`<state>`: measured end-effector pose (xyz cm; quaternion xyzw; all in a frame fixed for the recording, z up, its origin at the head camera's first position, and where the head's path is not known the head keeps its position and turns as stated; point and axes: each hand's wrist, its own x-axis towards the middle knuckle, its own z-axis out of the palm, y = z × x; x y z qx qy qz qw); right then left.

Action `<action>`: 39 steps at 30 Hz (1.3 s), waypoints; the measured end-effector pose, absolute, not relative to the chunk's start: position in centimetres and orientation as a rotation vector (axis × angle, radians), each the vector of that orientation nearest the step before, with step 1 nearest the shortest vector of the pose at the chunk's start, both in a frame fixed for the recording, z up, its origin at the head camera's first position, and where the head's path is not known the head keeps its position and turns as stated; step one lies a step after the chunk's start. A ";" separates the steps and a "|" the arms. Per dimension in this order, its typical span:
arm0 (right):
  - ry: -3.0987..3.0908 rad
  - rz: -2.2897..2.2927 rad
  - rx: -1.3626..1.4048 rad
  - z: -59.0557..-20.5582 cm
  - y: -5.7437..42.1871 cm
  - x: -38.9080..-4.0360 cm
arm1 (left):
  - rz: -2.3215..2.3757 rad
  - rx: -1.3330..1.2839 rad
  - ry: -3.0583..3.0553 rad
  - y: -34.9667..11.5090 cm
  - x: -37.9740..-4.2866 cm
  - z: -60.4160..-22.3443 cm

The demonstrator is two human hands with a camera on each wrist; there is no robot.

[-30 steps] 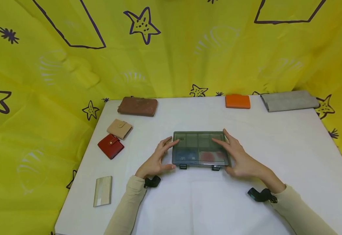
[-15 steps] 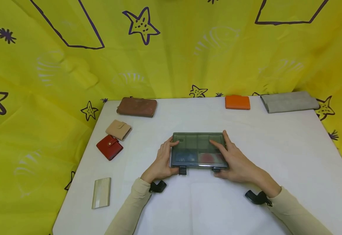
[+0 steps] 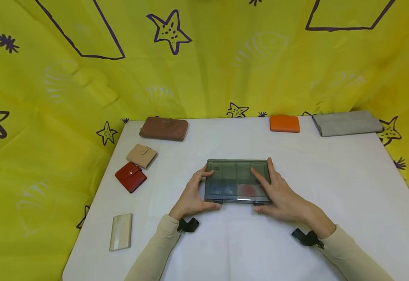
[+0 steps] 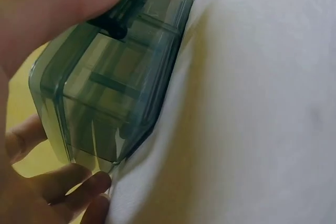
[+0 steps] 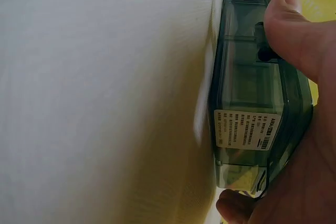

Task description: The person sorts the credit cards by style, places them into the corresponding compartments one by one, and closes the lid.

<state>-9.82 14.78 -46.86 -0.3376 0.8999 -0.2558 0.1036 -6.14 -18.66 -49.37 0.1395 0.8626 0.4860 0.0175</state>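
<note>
A see-through dark green compartment box [image 3: 237,171] lies on the white table, lid down, with blue and red-pink contents showing faintly in its front compartments. My left hand [image 3: 191,195] grips its left end, index finger bent over the lid and thumb at the front left latch [image 4: 118,17]. At the other end my right hand [image 3: 283,195] holds the box, index finger on the lid, thumb against the front right latch [image 5: 266,51]. A printed white label [image 5: 247,129] is on the box wall in the right wrist view.
Left of the box lie a brown wallet [image 3: 164,128], a beige wallet [image 3: 141,155], a red wallet [image 3: 131,177] and a pale card holder [image 3: 121,232]. An orange wallet [image 3: 284,123] and a grey long wallet [image 3: 347,123] lie at the back right. A yellow curtain [image 3: 204,70] hangs behind the table.
Both hands have closed in on the box ends, and the thumbs have come in to the front latches. The left latch, sticking out half a second ago, now sits nearer the box front.
</note>
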 end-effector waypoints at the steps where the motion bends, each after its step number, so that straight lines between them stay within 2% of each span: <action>1: 2.644 -0.758 -0.996 -46.8 14.8 -9.7 | 1.534 0.425 2.679 -18.6 -6.1 -49.4; 16: 2.573 -0.832 -0.906 -47.0 14.2 -8.7 | 1.647 0.322 2.625 -19.2 -6.0 -49.8; 25: 2.631 -0.753 -0.887 -46.0 15.1 -10.2 | 1.543 0.466 2.604 -20.0 -6.5 -49.4; 32: 2.960 -0.551 -0.694 -41.6 21.6 -14.3 | 1.425 0.407 2.945 -24.3 -7.3 -47.0; 39: 3.159 -0.235 -0.322 -36.9 30.1 -17.3 | 0.790 0.277 3.374 -31.4 -7.8 -42.4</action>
